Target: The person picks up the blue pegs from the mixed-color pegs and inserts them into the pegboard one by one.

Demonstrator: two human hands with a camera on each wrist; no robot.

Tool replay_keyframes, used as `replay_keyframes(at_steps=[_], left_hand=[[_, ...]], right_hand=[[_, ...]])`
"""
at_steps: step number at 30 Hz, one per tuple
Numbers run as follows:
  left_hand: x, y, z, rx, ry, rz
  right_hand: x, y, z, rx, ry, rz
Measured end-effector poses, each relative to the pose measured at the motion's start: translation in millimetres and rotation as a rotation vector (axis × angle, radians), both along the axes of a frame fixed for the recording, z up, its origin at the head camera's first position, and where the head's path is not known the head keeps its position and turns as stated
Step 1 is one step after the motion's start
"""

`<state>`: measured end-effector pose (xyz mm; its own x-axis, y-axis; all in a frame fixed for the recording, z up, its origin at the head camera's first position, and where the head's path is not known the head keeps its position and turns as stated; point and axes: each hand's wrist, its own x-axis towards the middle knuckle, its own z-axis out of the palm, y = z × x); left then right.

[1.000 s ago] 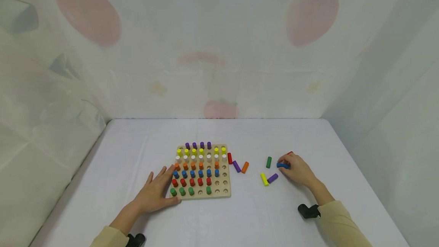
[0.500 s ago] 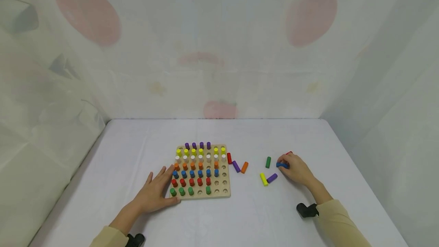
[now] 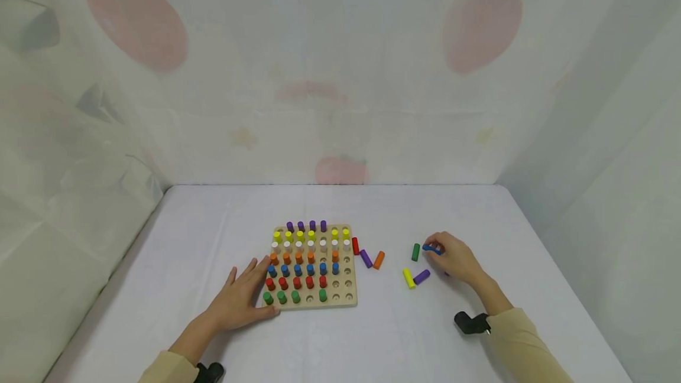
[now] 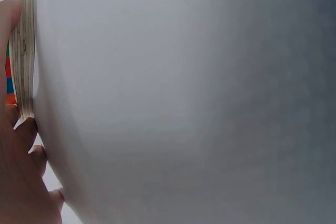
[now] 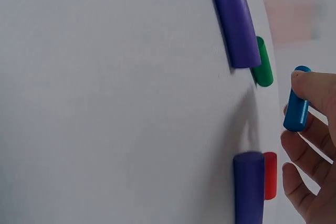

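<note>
A wooden pegboard (image 3: 340, 300) holds rows of coloured pegs, with bare holes mostly toward its right side. My left hand (image 3: 242, 299) rests at the board's left edge, fingers spread, thumb at the near corner; the left wrist view shows the thumb against the layered side of the board (image 4: 24, 51). My right hand (image 3: 454, 257) pinches a blue peg (image 5: 297, 109) between thumb and fingers, above the table at the right. Near it lie a green peg (image 3: 415, 252), a yellow peg (image 3: 408, 278) and a purple peg (image 3: 422, 276).
Just right of the board lie a red peg (image 3: 355, 246), another purple peg (image 3: 366, 258) and an orange peg (image 3: 379, 260). Under the right hand, the right wrist view shows a further purple peg (image 5: 249, 187) and a red peg (image 5: 270, 176). White cloth covers the table (image 3: 340, 347).
My right hand has lifted the blue peg and shifted slightly left with it. The left hand stays at the board.
</note>
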<state>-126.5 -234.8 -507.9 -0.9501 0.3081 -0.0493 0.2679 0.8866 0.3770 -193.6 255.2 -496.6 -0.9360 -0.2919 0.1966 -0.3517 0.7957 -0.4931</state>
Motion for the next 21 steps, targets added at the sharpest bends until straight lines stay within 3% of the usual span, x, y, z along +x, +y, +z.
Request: replay_keyframes(at_steps=[12,21], left_hand=[[1.8,2.3,2.5,0.008,0.002,0.001],[2.2,1.9,3.1,0.004,0.0,-0.001]], right_hand=[[-0.7,-30,7.0,-0.078,0.01,0.01],[-1.6,-53,4.8,-0.136,-0.054,0.052]])
